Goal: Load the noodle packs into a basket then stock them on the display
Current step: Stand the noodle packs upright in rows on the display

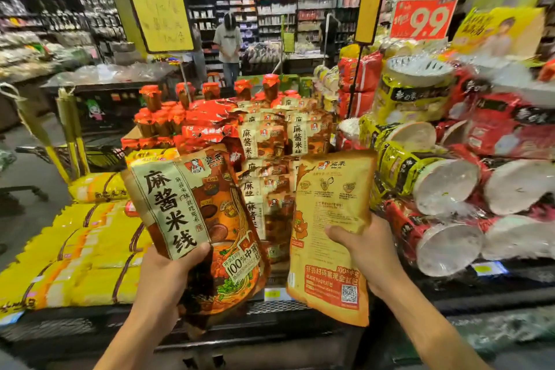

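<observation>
I hold two orange noodle packs upright in front of the display. My left hand grips one noodle pack with its printed front toward me. My right hand grips a second noodle pack showing its yellow back with a QR code. Behind them, rows of the same packs stand on the display shelf. No basket is in view.
Yellow bags lie stacked on the left. Wrapped bowl-noodle bundles pile up on the right under a red 9.9 price sign. Red-capped jars stand behind the packs. A person stands in the far aisle.
</observation>
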`<state>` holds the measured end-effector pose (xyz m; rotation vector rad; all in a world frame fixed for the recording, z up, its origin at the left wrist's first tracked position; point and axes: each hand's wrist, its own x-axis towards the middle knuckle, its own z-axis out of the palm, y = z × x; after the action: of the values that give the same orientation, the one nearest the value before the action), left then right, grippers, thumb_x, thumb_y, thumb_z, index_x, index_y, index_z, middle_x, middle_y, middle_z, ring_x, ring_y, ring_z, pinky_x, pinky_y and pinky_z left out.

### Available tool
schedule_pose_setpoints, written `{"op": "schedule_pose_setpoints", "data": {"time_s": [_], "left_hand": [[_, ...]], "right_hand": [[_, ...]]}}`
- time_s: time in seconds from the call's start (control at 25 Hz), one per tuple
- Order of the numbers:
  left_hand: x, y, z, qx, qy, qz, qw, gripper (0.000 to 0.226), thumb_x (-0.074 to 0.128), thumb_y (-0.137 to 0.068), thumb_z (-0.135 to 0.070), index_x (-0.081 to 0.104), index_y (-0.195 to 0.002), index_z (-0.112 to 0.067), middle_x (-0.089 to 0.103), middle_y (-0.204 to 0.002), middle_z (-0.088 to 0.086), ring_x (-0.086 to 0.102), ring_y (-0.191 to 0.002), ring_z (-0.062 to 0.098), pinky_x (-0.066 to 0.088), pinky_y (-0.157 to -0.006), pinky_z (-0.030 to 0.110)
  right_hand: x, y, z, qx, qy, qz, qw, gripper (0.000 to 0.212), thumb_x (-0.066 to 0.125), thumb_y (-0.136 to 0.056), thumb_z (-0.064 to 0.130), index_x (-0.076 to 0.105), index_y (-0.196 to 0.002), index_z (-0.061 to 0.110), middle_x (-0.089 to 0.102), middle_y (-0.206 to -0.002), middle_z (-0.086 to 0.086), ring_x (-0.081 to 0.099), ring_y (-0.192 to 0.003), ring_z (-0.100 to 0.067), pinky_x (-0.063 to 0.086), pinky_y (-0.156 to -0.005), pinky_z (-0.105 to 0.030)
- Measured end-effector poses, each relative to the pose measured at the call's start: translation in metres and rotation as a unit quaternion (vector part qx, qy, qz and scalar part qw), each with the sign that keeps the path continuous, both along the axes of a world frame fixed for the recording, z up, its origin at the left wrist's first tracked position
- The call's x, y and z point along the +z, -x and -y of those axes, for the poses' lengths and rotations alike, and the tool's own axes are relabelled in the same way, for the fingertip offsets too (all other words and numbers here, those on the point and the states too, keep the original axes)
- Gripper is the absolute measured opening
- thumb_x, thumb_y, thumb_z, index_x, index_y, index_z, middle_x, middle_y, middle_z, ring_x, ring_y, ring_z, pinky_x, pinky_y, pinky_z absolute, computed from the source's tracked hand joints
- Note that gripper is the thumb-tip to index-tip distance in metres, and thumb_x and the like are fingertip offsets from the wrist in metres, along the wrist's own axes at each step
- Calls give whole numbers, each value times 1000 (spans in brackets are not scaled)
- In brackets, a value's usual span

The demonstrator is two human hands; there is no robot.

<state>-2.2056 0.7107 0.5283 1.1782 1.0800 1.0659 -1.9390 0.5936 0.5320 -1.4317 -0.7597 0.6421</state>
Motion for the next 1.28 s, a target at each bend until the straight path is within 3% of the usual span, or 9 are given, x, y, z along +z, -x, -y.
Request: {"op": "schedule_pose_setpoints", "data": {"time_s": [0.12, 0.32, 0.48, 0.64, 0.76, 0.88, 1.04, 1.12, 1.28], "left_hand": [[-5, -48, -7, -19, 13, -2, 1000, 33, 79, -81, -6, 70, -111, -16, 79, -96, 2, 73, -96, 30, 54, -93, 60], [-25, -118, -36, -42, 54, 11, 998, 29, 80, -80, -3, 69, -106, -10, 78, -89, 14, 72, -87, 42, 56, -83, 66], [-30, -150, -78, -59, 84, 43, 994, 30, 80, -78, -1, 68, -100, -18, 78, -96, 6, 72, -94, 30, 56, -87, 47], [-22, -158, -118, -68, 65, 33, 995, 37, 82, -77, -3, 66, -106, -19, 72, -101, -2, 66, -98, 23, 46, -79, 35], [-10, -165, -140, -59, 65, 44, 995, 32, 80, -77, 1, 66, -101, -16, 72, -94, -2, 65, -93, 20, 45, -71, 28], [-3, -173, -159, -41, 68, 65, 995, 30, 79, -77, 2, 69, -99, -16, 79, -89, 3, 73, -87, 24, 51, -75, 33], [-11, -175, -168, -2, 64, 68, 996, 33, 77, -78, 0, 71, -109, -7, 78, -101, 14, 74, -81, 30, 55, -78, 47], [-14, -172, -164, 13, 74, 79, 994, 36, 76, -78, 0, 70, -113, -5, 76, -105, 18, 73, -88, 34, 55, -77, 52], [-21, -155, -150, 36, 58, 65, 996, 28, 72, -80, 3, 70, -105, -9, 75, -106, 16, 71, -90, 31, 54, -85, 54]], "right_hand": [[4, -33, 5, -46, 6, 15, 999, 34, 77, -84, -1, 72, -103, 26, 79, -99, 10, 76, -90, -10, 60, -82, -37], [5, -83, -14, -82, 36, 28, 996, 30, 75, -85, -1, 71, -99, 25, 79, -94, 12, 76, -84, -8, 60, -74, -30], [12, -127, -54, -129, 60, 20, 990, 31, 77, -83, -1, 69, -102, 22, 79, -94, 7, 76, -81, -13, 61, -73, -36], [21, -161, -92, -166, 61, 2, 984, 32, 79, -81, -1, 70, -108, 13, 79, -83, 9, 76, -72, -14, 59, -57, -27], [27, -183, -122, -181, 58, 5, 982, 34, 82, -79, 1, 72, -110, 12, 79, -87, 8, 77, -76, -15, 60, -67, -32], [32, -199, -142, -176, 51, 15, 983, 32, 84, -77, 2, 71, -103, 16, 78, -82, 11, 76, -73, -12, 61, -67, -33], [28, -215, -158, -136, 34, 11, 990, 32, 77, -80, -8, 69, -107, 8, 78, -82, 9, 76, -70, -8, 60, -57, -22], [24, -220, -157, -125, 31, 11, 992, 32, 76, -81, -9, 69, -109, 5, 77, -78, 12, 74, -67, -5, 57, -54, -19], [19, -225, -144, -128, 23, 3, 992, 36, 79, -81, -1, 69, -115, 3, 77, -98, -2, 77, -78, -14, 60, -58, -24]]}}
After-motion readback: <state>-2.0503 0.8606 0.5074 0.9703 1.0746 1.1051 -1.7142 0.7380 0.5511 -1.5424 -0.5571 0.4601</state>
